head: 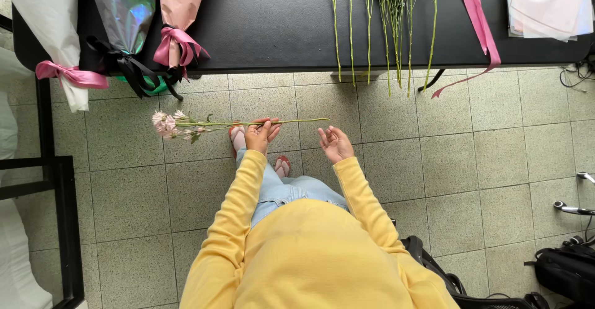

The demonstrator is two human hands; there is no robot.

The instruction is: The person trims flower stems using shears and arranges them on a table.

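Your left hand point(260, 134) fingers pinch long green-stemmed pink flower point(242, 123) mid-stem; right hand point(335, 143) released, empty. Heavy bloom end may sag, stem could bend or slip.

flower point(167, 123): pale pink, green stem | sleeves point(238, 197): yellow | table point(279, 17): black | ribbon point(477, 17): pink | floor point(496, 160): speckled grey-green tiles

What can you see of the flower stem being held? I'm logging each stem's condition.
The flower stem is long, thin and green, lying roughly level above the tiled floor. Small pale pink blooms and a few leaves cluster at its left end; the right end is bare. The left hand pinches it near the middle. The right hand is open, just below the bare end, not touching it.
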